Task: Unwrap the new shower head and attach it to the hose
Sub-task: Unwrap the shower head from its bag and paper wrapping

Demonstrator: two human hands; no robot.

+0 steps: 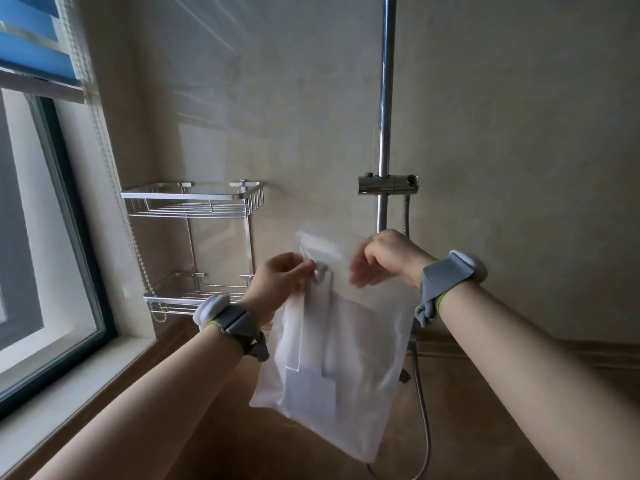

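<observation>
A milky translucent plastic bag (349,368) hangs in front of me with a pale shower head (320,341) showing dimly inside it, handle end up. My left hand (277,282) pinches the bag's top left edge. My right hand (384,258) grips the top right edge, partly behind the clear flap. The metal shower hose (420,403) hangs behind the bag, from the slider bracket (388,183) down past the bottom of the frame; its free end is not visible.
A chrome riser rail (387,98) runs up the beige wall. A two-tier wire shelf (194,202) is fixed in the corner to the left. A window (41,237) with a blind and bead cord fills the left side above a sill.
</observation>
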